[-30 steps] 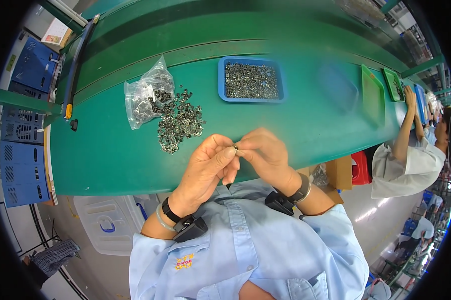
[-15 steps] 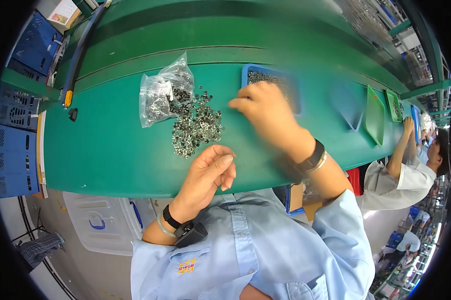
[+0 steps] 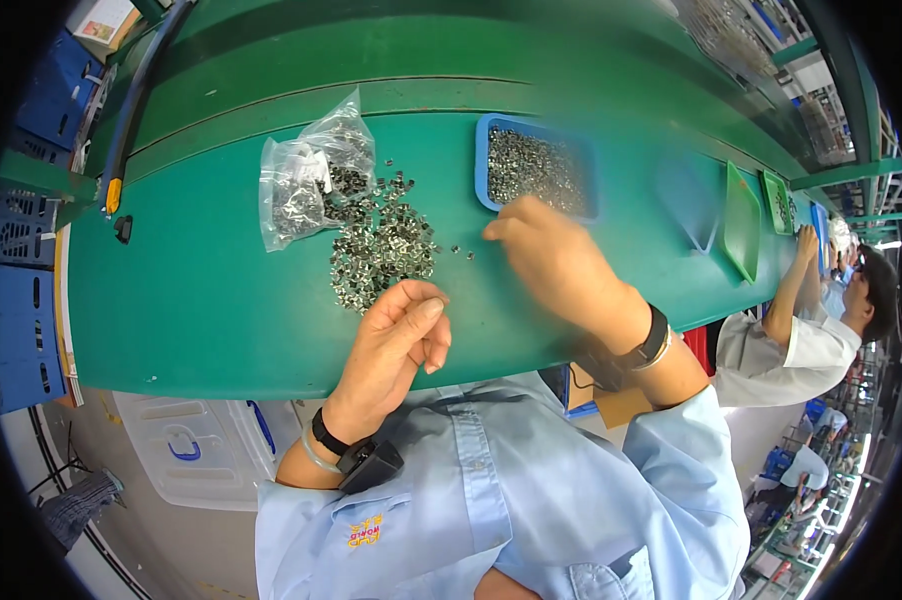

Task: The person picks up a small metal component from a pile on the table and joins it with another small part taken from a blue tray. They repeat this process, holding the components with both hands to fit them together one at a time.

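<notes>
My left hand is at the near edge of a pile of small shiny metal pieces on the green table. Its thumb presses against curled fingers, and whatever they may hold is too small to make out. Just below the blue tray, which holds many small metal pieces, hovers my right hand. Its fingers are pinched together, with nothing nameable showing between them. Behind the pile lies a clear plastic bag with more pieces inside. Two loose pieces lie between the pile and my right hand.
Farther right on the table are a green tray and a smaller green tray. A co-worker sits at the right with arms on the table. A lidded clear bin stands on the floor at left.
My right hand has moved back toward me from the tray, uncovering more of it. Two loose pieces now show right of the pile. My left hand keeps its pinch; the view has shifted slightly.
</notes>
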Action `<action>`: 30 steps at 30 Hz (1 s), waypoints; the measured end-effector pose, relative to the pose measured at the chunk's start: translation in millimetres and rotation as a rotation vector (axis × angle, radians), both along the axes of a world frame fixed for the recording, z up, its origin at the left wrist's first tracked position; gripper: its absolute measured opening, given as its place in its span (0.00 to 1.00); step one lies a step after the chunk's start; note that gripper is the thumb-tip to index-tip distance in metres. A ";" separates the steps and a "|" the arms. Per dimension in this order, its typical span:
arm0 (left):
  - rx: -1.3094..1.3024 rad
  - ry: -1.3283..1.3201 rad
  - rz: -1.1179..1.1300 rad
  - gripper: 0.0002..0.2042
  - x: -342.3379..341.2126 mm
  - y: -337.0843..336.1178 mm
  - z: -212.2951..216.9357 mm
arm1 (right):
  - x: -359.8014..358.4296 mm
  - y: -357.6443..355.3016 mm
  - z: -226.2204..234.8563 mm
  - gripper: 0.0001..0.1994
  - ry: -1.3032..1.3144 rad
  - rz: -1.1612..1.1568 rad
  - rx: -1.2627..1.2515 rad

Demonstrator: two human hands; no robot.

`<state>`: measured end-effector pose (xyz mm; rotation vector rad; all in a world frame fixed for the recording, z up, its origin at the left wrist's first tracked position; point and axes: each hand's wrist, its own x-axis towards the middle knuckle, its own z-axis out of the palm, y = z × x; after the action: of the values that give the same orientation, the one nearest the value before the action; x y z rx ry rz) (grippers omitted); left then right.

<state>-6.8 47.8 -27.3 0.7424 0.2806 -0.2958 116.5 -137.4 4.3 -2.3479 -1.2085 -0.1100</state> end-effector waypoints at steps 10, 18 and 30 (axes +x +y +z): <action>0.034 -0.022 -0.005 0.07 -0.5 -10.1 4.7 | -12.1 2.1 -31.8 0.08 0.104 -0.058 0.060; 0.212 -0.008 -0.016 0.10 3.7 -27.6 17.8 | -40.4 -8.8 -12.4 0.13 0.000 -0.033 0.372; 0.171 -0.032 -0.074 0.10 5.0 -33.1 21.7 | -56.9 -17.8 -11.2 0.14 0.005 -0.064 0.421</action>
<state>-1.9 14.7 -5.6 0.9264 0.2504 -0.3323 59.6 -155.2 -6.8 -2.0149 -0.9936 -0.3446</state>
